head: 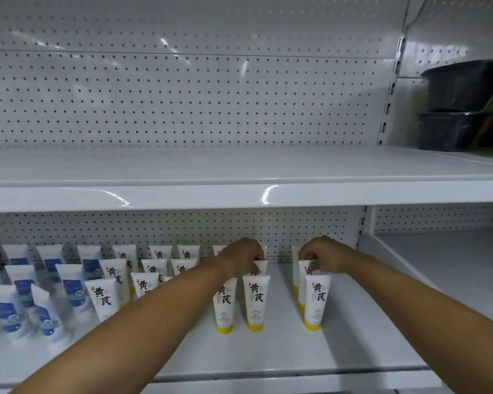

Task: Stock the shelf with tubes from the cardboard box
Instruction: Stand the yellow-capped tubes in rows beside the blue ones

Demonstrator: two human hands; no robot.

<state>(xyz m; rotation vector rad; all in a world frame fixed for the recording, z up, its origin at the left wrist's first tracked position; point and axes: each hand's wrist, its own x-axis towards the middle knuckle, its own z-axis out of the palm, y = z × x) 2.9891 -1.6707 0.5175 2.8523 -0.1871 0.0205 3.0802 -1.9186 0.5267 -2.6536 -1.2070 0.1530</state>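
Several white tubes with yellow caps stand cap-down in rows on the lower shelf (353, 351). My left hand (244, 255) pinches the top edge of a white tube (262, 267) in the second row, behind a front tube (255, 301). My right hand (322, 254) pinches the top of another white tube (306, 270) behind the rightmost front tube (316, 301). The cardboard box is out of view.
Blue-labelled white tubes (46, 311) fill the shelf's left part. The upper shelf (211, 191) hangs above my hands. Two stacked black bins (461, 109) sit at the upper right. A white pegboard (182, 95) backs the shelves.
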